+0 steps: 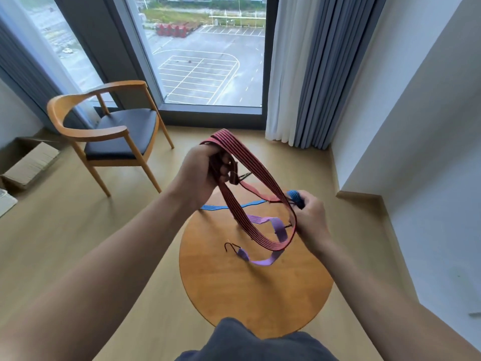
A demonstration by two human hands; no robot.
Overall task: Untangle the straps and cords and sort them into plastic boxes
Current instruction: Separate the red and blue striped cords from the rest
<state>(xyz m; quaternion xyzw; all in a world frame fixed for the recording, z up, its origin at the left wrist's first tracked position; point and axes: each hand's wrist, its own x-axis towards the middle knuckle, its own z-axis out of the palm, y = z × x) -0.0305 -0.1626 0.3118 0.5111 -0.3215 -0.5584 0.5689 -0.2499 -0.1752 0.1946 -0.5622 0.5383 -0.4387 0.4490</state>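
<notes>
A person's left hand (201, 173) is gripping a bundled red strap (252, 161) in curled fingers above a round wooden table (247, 295), its loops hanging down toward the right hand (309, 217). That hand's fingertips are pinching the end of a blue strap (216, 207), which is trailing left across the table's far edge. A purple strap (260, 262) is lying coiled on the tabletop beneath the red loops. A wooden chair (117, 131) is standing at far left.

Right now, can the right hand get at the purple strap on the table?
Probably not yet: the right hand grips the blue strap, and the looped red strap hangs across the purple strap.
</notes>
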